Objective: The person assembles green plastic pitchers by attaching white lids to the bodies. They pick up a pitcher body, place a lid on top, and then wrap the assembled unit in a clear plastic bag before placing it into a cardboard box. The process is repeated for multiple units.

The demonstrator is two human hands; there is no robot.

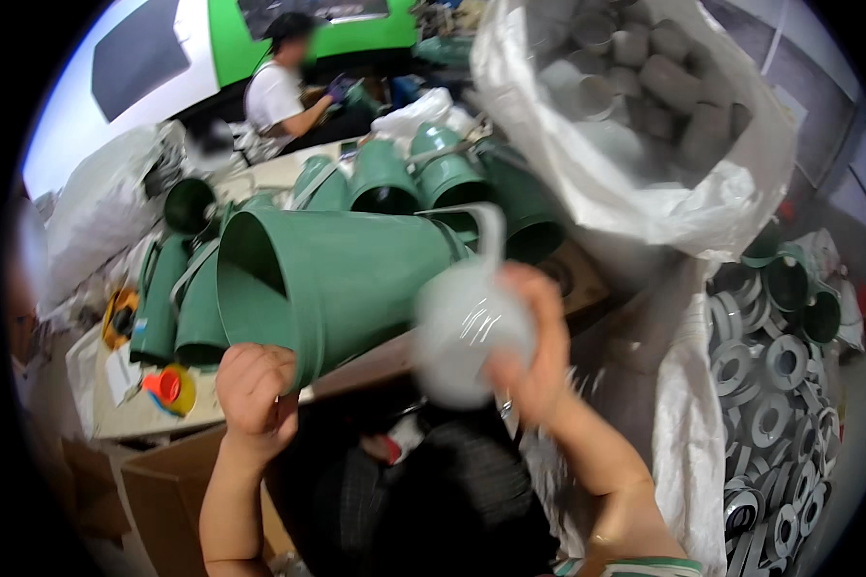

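A large green tapered plastic container (366,279) lies sideways in front of me, its wide mouth toward the left. My left hand (255,394) is closed on the lower edge of that mouth. At the narrow end, my right hand (541,351) grips a light grey, round plastic cup (467,332), blurred by motion. The cup overlaps the container's end in view; whether they touch, I cannot tell. A grey strap (491,226) curves above the cup.
Several similar green containers (385,178) with grey straps lie on the table behind. A white sack (635,216) of grey cups stands at right, beyond grey ring-shaped parts (770,418). A cardboard box (178,495) sits lower left. One person (284,87) works at the back.
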